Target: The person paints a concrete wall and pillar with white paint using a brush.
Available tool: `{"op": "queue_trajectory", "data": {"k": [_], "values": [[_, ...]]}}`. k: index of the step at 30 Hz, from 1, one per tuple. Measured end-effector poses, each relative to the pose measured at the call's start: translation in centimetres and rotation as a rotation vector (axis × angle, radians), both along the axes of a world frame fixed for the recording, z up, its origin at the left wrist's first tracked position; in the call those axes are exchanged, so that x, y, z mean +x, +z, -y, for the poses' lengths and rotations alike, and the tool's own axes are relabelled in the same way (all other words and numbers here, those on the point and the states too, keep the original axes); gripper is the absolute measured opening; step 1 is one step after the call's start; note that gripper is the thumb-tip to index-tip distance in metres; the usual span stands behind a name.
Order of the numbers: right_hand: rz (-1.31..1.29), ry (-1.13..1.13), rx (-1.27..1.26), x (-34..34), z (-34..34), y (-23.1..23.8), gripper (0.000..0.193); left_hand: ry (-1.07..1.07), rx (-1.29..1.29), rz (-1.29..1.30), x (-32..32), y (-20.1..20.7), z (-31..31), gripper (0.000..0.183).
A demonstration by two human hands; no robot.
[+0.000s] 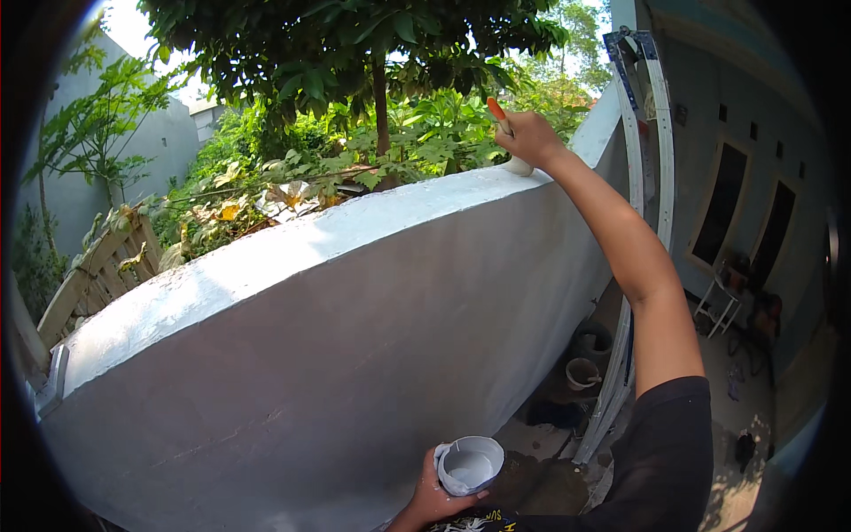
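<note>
My right hand [534, 142] reaches far out to the wall's top, its fingers closed around a paintbrush [498, 113] with an orange-tipped handle. The brush's pale head rests against the white-coated top surface [372, 217] of a low masonry wall. Close to my body, my left hand [433, 498] grips a small paint cup [486, 449]. White paint lies inside it, and smears cover its rim and the fingers near it. Below the coated top, the wall's greyish face [355, 355] carries a thin crack low on the left.
Beside my right arm stands a metal ladder [660, 151]. A bucket [581, 374] and dark containers sit on the ground at the wall's foot. Behind the wall grow a leafy tree [381, 97] and bushes. A house with dark windows [720, 204] rises at right.
</note>
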State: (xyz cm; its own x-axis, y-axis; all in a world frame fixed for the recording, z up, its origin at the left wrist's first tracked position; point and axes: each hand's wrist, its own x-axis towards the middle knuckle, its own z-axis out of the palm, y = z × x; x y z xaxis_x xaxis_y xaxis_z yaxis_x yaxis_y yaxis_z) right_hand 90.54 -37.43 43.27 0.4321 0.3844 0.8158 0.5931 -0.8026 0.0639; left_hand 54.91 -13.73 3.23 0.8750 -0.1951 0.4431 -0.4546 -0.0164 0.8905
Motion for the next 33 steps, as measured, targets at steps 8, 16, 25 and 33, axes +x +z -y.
{"op": "queue_trajectory", "data": {"k": [8,16,25,33], "values": [[-0.123,0.306,0.110,-0.5,-6.7,-0.5,0.022,0.107,-0.093,-0.062,2.6,-0.5,3.1,0.092],[-0.265,0.370,0.304,2.9,-4.1,0.3,0.030,0.135,0.030,-0.020,4.4,1.6,8.0,0.092],[-0.086,0.139,0.016,10.1,8.5,-1.0,0.028,0.219,-0.173,-0.071,6.0,0.0,12.0,0.093],[-0.016,0.422,0.221,4.0,7.7,3.3,0.045,0.289,-0.002,-0.087,7.1,1.2,14.9,0.090]]}}
